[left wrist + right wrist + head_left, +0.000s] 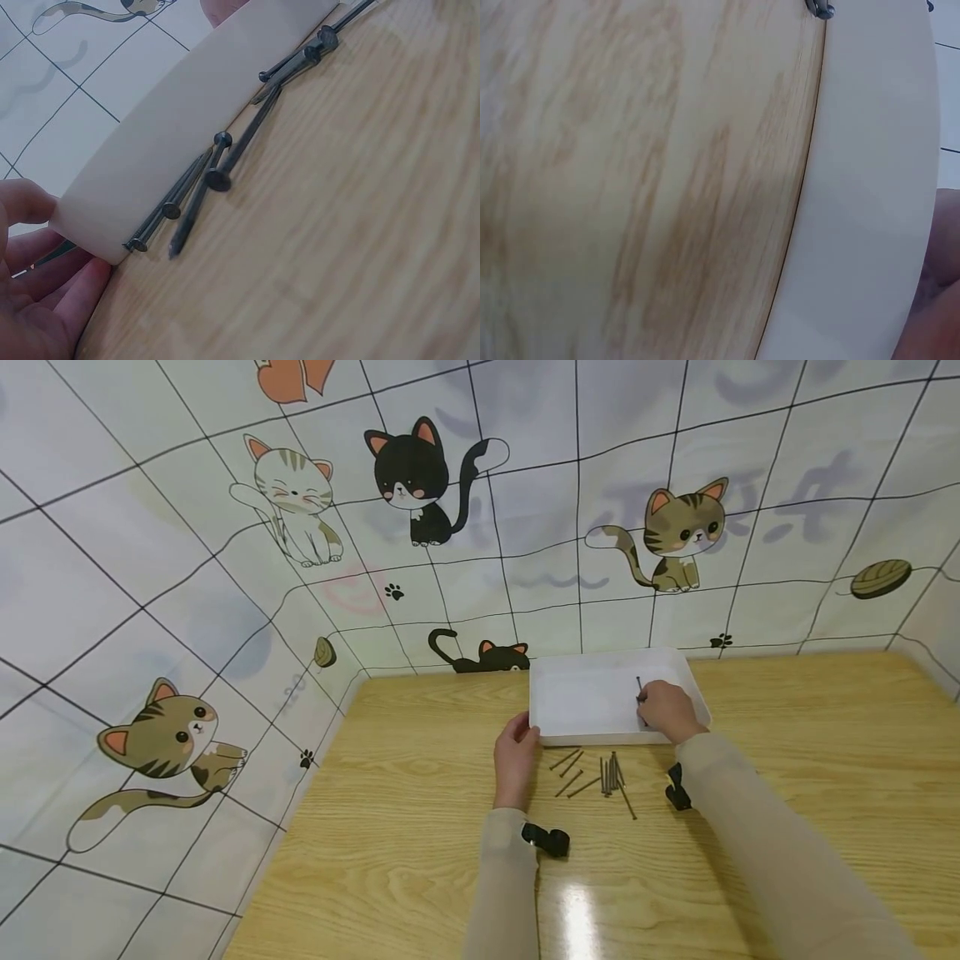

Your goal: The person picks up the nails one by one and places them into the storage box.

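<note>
One white tray [585, 693] stands on one table [390, 760]; two hands are in view, one left hand [516, 760], one right hand [669, 708]; at least four loose nails [569, 783] lie beside one bunch [612, 774] too crowded to count; the wall shows five cats [411, 468], three paw prints [394, 592], two yarn balls [881, 579]

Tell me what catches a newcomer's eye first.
Probably cartoon cats on the wall behind and left of the table. Next, the white tray near that wall, the right hand inside it gripping a nail, the left hand at its near left corner. Loose nails lie in front of it.
</note>
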Demonstrator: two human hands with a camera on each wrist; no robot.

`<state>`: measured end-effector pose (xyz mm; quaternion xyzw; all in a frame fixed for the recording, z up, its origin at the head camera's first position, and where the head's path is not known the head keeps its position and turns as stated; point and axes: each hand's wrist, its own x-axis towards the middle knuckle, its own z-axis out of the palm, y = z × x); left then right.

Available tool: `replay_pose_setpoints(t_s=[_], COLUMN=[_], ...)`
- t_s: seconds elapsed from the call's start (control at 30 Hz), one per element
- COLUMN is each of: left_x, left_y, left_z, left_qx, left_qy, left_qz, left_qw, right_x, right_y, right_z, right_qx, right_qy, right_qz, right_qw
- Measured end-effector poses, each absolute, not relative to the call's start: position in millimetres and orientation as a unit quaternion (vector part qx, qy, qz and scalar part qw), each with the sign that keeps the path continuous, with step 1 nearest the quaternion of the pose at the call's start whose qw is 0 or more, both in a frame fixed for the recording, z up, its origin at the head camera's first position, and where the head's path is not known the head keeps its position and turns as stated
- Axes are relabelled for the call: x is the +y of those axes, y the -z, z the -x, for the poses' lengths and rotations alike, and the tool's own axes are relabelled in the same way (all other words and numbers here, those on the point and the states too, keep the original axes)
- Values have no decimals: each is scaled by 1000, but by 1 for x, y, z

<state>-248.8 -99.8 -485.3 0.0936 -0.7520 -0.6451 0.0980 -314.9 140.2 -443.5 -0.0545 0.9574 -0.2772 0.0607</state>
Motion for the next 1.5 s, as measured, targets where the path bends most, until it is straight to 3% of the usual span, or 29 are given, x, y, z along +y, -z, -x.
replay_pose_setpoints(t_s=[0.7, 1.5], left_x=[-99, -98], left_y=[486, 486], left_z=[248, 246], left_qx=[-753, -753], left_qy=[643, 644], left_qz=[-91, -88], left_qw=[105, 103], right_x=[151, 160], right_y=[437, 416], right_z=[310, 274], right_qx=[960, 942], right_qy=[268, 314], right_qz=[73, 118], right_qw=[44, -1])
